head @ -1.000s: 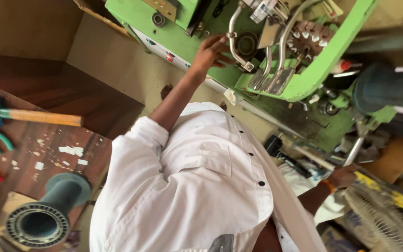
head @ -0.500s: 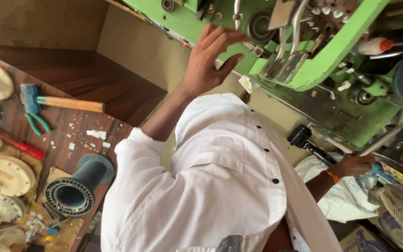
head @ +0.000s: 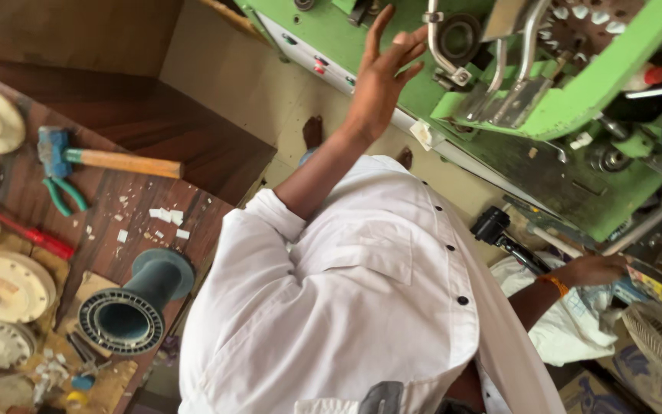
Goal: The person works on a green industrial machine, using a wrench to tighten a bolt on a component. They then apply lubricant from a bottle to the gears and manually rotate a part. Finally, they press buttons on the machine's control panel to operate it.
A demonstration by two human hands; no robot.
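Nearby: hammer (head: 109, 159) | pliers (head: 63, 195) | dark flanged tube (head: 133, 303) | green machine (head: 576, 100)

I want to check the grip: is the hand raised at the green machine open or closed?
Open: the left hand has its fingers spread and holds nothing, before the green machine.
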